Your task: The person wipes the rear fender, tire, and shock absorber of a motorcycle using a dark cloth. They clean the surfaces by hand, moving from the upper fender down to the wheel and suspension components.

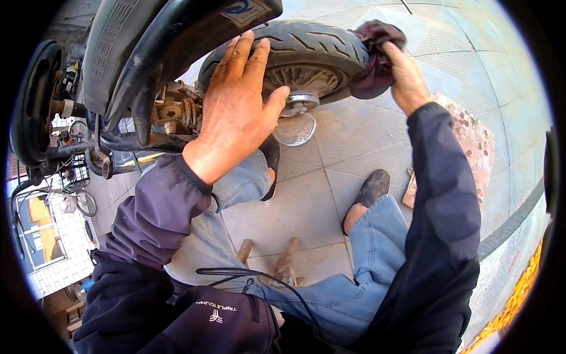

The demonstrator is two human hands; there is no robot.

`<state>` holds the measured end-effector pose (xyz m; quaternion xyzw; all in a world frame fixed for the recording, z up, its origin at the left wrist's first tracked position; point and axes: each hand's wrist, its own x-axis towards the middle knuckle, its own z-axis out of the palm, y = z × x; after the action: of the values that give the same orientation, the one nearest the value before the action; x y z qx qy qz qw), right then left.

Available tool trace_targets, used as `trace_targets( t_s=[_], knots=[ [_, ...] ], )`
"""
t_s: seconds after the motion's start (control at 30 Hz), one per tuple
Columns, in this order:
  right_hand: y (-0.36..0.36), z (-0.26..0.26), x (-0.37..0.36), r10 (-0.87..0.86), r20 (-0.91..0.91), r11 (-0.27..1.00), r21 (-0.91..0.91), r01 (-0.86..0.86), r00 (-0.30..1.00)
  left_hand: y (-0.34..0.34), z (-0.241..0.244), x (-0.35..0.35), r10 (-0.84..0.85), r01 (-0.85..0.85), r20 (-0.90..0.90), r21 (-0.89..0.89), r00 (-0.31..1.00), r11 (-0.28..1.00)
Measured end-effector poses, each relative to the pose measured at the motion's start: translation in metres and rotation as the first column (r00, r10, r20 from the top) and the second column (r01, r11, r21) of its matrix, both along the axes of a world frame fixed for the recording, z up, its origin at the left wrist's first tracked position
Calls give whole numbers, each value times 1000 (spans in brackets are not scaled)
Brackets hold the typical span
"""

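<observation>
My left hand (239, 101) lies with its fingers spread at the black tyre (314, 42) of a scooter-like vehicle, holding nothing. In my right hand (404, 77) is a bunched dark red cloth (378, 57), pressed to the right end of the tyre. The wheel's dusty spoked rim (305, 79) and shiny hub (302, 101) show under the tread, with a round metal part (297, 129) below the hub. A dark plastic fender (194, 40) covers the tyre's left part.
Black frame tubes (146, 141) and another wheel (35, 101) are at the left. A worn board (473, 146) lies on the tiled floor (305, 190) beside my right sleeve. Wooden stool legs (286, 261) show between my knees. A stone ledge (504, 270) borders the lower right, with yellow material (513, 314) beyond.
</observation>
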<state>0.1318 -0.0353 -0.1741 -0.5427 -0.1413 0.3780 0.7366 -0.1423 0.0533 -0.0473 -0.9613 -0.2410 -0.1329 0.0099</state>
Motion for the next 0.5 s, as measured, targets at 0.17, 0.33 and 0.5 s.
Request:
trace_targets(
  t_s=[0.17, 0.33, 0.5],
  knots=[
    [32, 50, -32, 117, 359, 993, -28, -115, 926, -2, 1, 1, 0, 0, 7, -16, 1000, 1000],
    [81, 84, -85, 16, 919, 971, 80, -225, 395, -7, -1, 9, -5, 6, 46, -37, 999, 999],
    [79, 101, -94, 174, 957, 963, -115, -243, 233, -4, 7, 7, -14, 10, -29, -118, 999, 993]
  ],
)
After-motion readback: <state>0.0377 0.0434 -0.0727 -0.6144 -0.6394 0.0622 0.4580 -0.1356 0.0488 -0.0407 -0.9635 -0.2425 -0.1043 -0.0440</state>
